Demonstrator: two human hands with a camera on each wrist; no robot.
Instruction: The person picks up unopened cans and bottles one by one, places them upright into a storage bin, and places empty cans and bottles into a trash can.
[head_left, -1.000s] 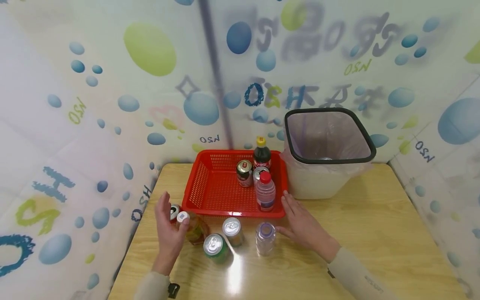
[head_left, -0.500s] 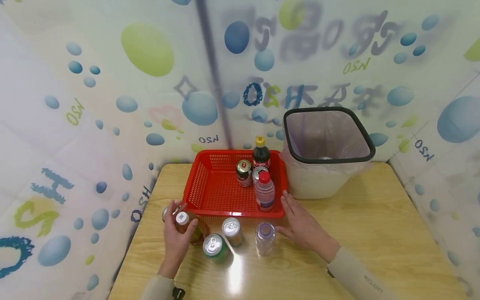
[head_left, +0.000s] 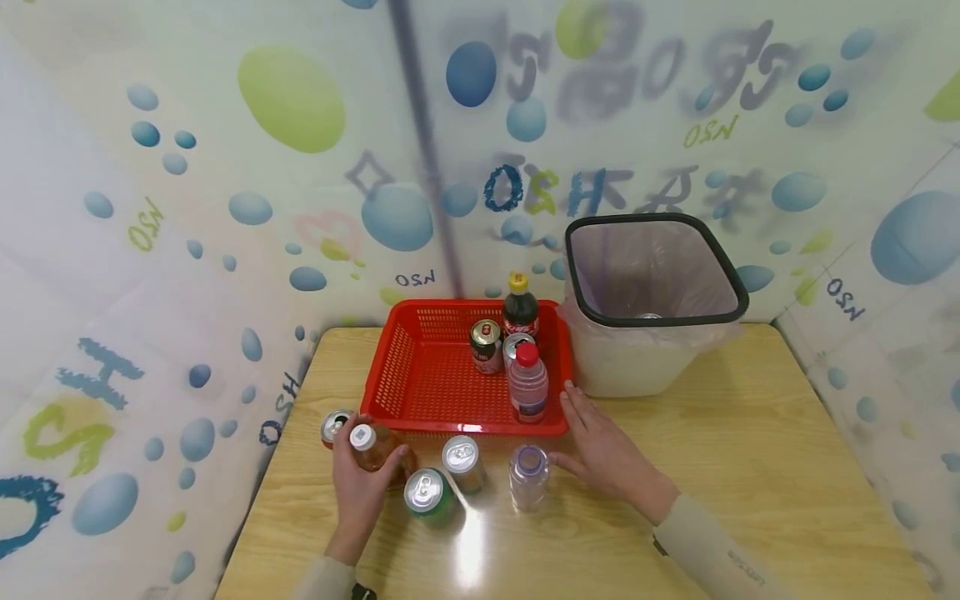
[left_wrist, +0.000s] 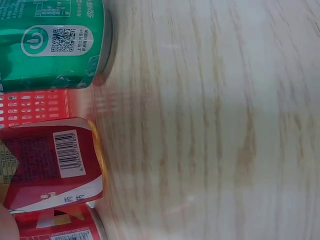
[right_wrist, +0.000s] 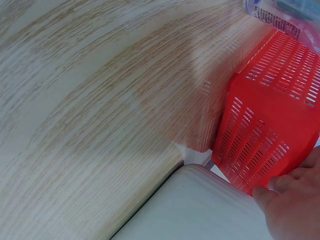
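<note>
With thumb and fingers round its sides, my left hand holds an amber drink bottle with a white cap, upright on the table by the basket's front left corner. Its red label shows in the left wrist view. A red can stands just left of it, a green can and a silver-topped can to its right. My right hand, fingers straight, rests against the right end of the red plastic basket. A clear bottle with a purple neck stands close to that thumb.
Inside the basket stand a cola bottle with a yellow cap, a dark can, a silver can and a pink bottle with a red cap. A lined white bin stands beside the basket, against the patterned wall.
My left hand has moved right and closed round the amber bottle, uncovering the red can on its left. My right hand has stayed at the basket.
</note>
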